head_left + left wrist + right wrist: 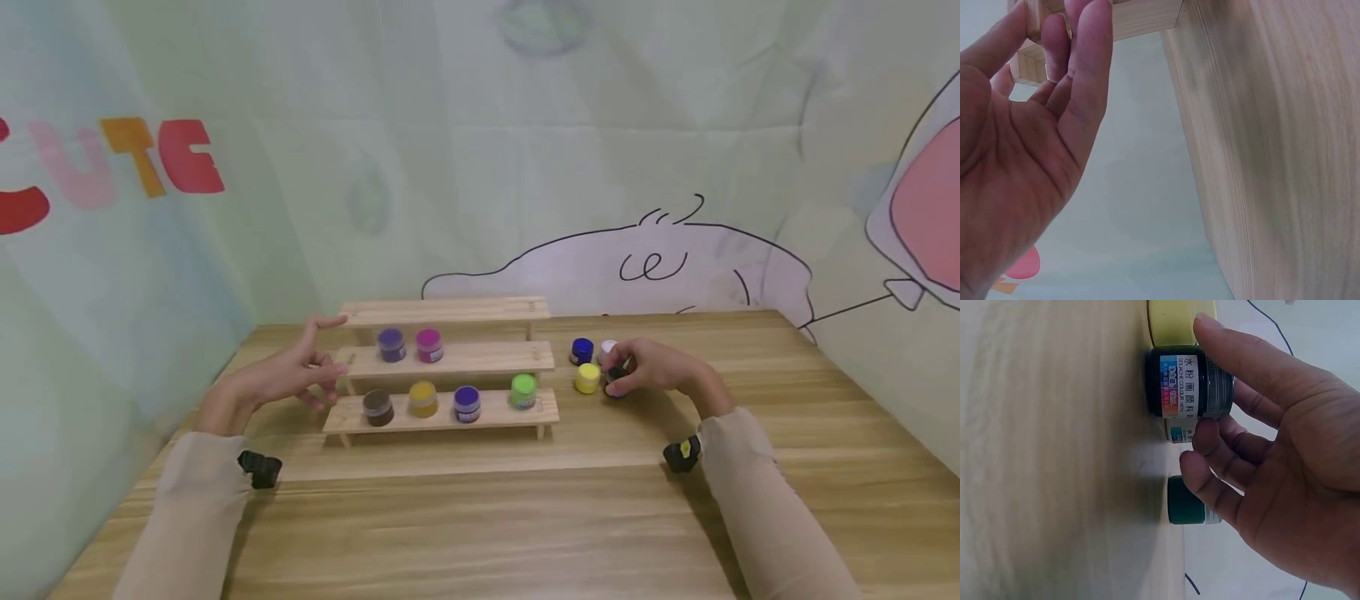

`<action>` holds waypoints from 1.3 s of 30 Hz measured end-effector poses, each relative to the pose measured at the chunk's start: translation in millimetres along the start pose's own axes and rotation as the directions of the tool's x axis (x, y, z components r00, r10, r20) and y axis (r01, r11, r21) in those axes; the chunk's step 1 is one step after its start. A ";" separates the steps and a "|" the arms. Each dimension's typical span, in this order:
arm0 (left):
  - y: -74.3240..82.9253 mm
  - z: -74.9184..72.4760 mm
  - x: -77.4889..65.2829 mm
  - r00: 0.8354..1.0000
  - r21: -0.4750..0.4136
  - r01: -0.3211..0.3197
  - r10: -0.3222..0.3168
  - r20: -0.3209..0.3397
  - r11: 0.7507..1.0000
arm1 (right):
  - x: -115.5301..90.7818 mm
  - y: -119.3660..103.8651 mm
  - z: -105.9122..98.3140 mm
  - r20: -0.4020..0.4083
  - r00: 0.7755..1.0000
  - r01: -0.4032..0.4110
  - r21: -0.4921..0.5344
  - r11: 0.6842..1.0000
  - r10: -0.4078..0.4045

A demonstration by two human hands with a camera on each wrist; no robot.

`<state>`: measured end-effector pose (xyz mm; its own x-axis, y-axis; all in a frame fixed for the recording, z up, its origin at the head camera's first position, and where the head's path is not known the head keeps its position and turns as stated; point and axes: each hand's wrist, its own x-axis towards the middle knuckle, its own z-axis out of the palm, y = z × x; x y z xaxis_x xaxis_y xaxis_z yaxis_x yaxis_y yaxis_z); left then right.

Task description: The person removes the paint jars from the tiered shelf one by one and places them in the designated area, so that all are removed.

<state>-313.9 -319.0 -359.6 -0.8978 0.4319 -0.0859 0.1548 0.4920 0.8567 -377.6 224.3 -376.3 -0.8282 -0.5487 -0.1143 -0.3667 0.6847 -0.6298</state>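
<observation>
My right hand (pixel 651 365) grips a black paint jar (pixel 1179 384) by its clear lid; the jar appears upright at the table surface. Close around it are a yellow jar (pixel 587 378), a white jar (pixel 608 350) and a blue jar (pixel 582 351). A dark green jar (pixel 1186 501) shows below the fingers in the right wrist view. At the left end of the three-tier wooden stand (pixel 442 358), my left hand (pixel 288 375) has its thumb stretched toward the top tier and its fingers loosely bent by the middle one. Whether they touch is hard to tell.
On the middle tier stand a purple jar (pixel 391 345) and a magenta jar (pixel 429 345). The bottom tier carries a brown jar (pixel 378 407), an ochre jar (pixel 423 400), a dark blue jar (pixel 467 404) and a green jar (pixel 523 392). A printed cloth (pixel 450 167) hangs behind the wooden table (pixel 465 525).
</observation>
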 end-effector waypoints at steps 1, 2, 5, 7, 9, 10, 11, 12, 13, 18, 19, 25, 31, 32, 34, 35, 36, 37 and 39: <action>0.7 -0.2 -0.2 1.000 0.003 -0.003 0.003 0.001 1.000 | 0.0 -0.9 0.5 0.000 1.000 0.001 0.001 1.000 -0.001; 1.4 -0.2 -0.2 1.000 0.004 -0.006 0.006 0.001 1.000 | -0.5 -1.9 0.7 -0.001 1.000 0.006 0.002 1.000 -0.006; 1.8 1.0 0.2 1.000 -0.002 0.000 0.000 0.005 1.000 | -1.3 -3.8 0.5 -0.012 0.999 0.040 0.002 0.999 -0.040; 1.2 1.0 -0.5 1.000 -0.004 0.001 -0.001 0.008 1.000 | 0.2 -5.5 0.1 -0.021 0.998 0.062 0.005 0.998 -0.061; 0.8 0.3 -2.7 1.000 -0.006 0.012 -0.012 0.003 1.000 | 3.8 -8.8 0.2 -0.027 0.996 0.082 0.004 0.997 -0.082; 0.1 0.6 -3.3 1.000 -0.008 0.013 -0.013 0.001 1.000 | 5.6 -9.8 0.2 -0.027 0.996 0.080 -0.001 0.997 -0.080; -1.4 0.7 -3.5 1.000 -0.008 0.016 -0.016 -0.001 1.000 | 7.1 -11.5 0.4 -0.028 0.997 0.076 -0.001 0.997 -0.076; -2.5 0.7 -3.9 1.000 -0.010 0.017 -0.017 -0.002 1.000 | 8.7 -13.1 0.5 -0.027 0.996 0.080 -0.003 0.997 -0.080; -3.2 0.7 -4.2 1.000 -0.008 0.011 -0.011 -0.002 1.000 | 10.1 -15.1 0.8 -0.027 0.997 0.074 -0.009 0.997 -0.074; -5.2 0.9 -4.6 1.000 -0.010 0.007 -0.007 -0.005 1.000 | 13.6 -24.9 1.2 -0.029 0.996 0.084 -0.015 0.996 -0.085; -5.4 0.9 -4.4 1.000 -0.009 0.008 -0.008 -0.005 1.000 | 14.0 -26.7 1.2 -0.034 0.995 0.089 -0.014 0.996 -0.090; -3.6 1.2 -2.7 1.000 -0.011 0.010 -0.010 -0.004 1.000 | 14.9 -38.7 -0.9 -0.058 0.985 0.160 -0.032 0.987 -0.161; -1.9 -0.4 -3.7 1.000 -0.001 0.006 -0.006 -0.013 1.000 | 15.9 -65.2 1.0 -0.083 0.982 0.165 -0.059 0.984 -0.170; -1.8 -0.5 -4.0 1.000 -0.001 0.006 -0.006 -0.017 1.000 | 16.9 -70.0 2.1 -0.084 0.980 0.177 -0.060 0.982 -0.181; -1.9 -0.7 -4.6 1.000 -0.001 -0.003 0.003 -0.016 1.000 | 18.7 -79.4 5.2 -0.085 0.975 0.201 -0.063 0.978 -0.206; -1.9 -0.4 -4.7 1.000 -0.001 -0.005 0.005 -0.016 1.000 | 20.1 -83.6 7.2 -0.083 0.973 0.209 -0.063 0.976 -0.214; -1.8 0.2 -4.9 1.000 -0.004 -0.006 0.006 -0.015 1.000 | 21.6 -87.3 9.4 -0.080 0.971 0.219 -0.065 0.974 -0.224; -1.9 0.7 -4.9 1.000 -0.004 -0.009 0.009 -0.014 1.000 | 23.3 -90.5 11.7 -0.075 0.970 0.228 -0.065 0.972 -0.232; -2.2 1.6 -4.6 1.000 -0.005 -0.015 0.014 -0.007 1.000 | 26.6 -96.2 16.1 -0.069 0.970 0.229 -0.063 0.971 -0.233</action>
<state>-309.5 -320.9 -361.9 -0.8982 0.4339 -0.0700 0.1659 0.4823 0.8602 -357.5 136.1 -331.2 -0.7473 -0.6585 0.0892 -0.5723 0.5696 -0.5899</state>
